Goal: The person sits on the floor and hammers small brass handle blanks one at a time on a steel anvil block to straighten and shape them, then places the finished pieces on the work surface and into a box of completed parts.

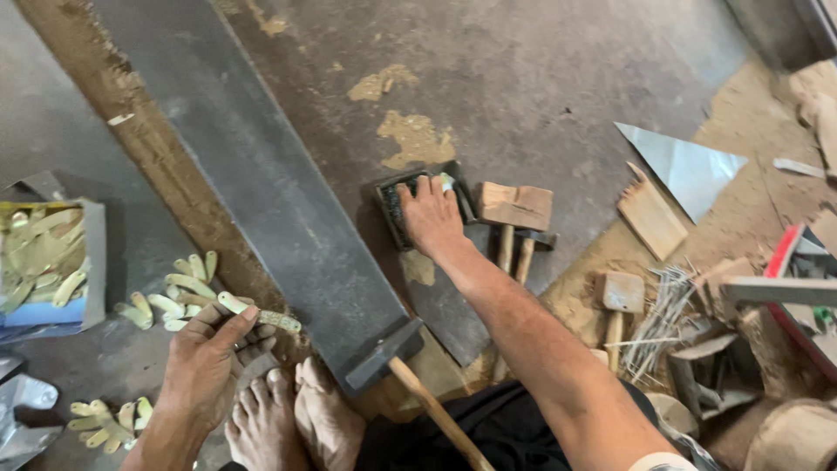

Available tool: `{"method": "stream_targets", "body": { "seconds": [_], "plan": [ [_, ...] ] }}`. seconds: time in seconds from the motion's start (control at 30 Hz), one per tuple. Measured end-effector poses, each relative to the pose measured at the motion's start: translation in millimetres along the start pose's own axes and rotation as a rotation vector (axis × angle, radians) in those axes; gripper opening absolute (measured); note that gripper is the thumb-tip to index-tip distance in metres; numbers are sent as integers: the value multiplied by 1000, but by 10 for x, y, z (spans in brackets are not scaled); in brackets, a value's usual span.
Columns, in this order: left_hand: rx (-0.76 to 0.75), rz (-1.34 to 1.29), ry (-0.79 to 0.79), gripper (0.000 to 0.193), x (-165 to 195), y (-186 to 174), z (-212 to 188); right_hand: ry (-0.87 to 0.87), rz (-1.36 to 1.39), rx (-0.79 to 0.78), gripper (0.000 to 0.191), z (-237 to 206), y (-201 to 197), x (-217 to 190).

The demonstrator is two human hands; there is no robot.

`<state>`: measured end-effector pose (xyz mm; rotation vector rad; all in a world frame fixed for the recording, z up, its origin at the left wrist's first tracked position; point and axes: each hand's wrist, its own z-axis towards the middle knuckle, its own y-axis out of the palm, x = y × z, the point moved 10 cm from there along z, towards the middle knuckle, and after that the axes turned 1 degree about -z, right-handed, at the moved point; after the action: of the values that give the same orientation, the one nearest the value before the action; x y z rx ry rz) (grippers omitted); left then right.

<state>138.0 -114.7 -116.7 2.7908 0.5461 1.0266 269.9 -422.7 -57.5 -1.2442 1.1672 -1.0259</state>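
Tray point(389, 202) under right hand point(431, 218), probably flat; left hand point(209, 353) pinches handle piece point(258, 314).

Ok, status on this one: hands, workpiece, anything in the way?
Left hand gripping a pale handle piece. Right hand reaching into a small dark tray. Hammer lies between them; wooden mallets beside the tray.

An open cardboard box point(52, 262), yellow along its inner rim, grey on its right wall and blue at the bottom front, sits on the floor point(540, 78) at the left edge, filled with pale, elongated cream-coloured pieces point(39, 253) heaped inside it.
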Motion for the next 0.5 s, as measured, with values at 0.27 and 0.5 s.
{"method": "stream_targets", "body": {
  "seconds": [0.27,0.5],
  "plan": [
    [38,47,42,20,143,-287,110,22,-13,21,19,4,172,-24],
    [-87,95,286,15,161,51,177,681,1993,49,7,-704,471,467]
  ]
}}
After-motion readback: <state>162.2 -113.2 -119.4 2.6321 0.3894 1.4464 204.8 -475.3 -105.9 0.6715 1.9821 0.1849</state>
